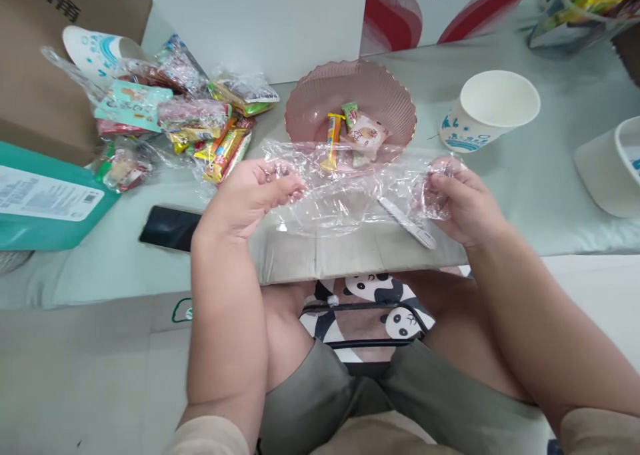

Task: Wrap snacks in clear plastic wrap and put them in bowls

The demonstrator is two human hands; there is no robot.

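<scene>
A clear plastic bag (345, 205) is stretched sideways between my two hands, just above the table's front edge. My left hand (257, 195) is closed on its left end, and my right hand (457, 195) grips the right end. Through the film I see a white knife-like tool (407, 223) lying on the table; its exact kind is hard to make out. Behind the bag stands a pink ribbed plate (310, 101) with a gold rim. On it lie a yellow-orange wrapped snack (333, 138), a pale square packet (367, 137) and a small green packet (351, 113).
Wrapped snacks (195, 118) are heaped at the left near a tipped paper cup (97, 51). A phone (167, 228) lies by my left forearm. At right are a paper cup (493, 111), another cup (607, 168) and a clear tub (575, 28) of snacks. Boxes (260, 21) line the back.
</scene>
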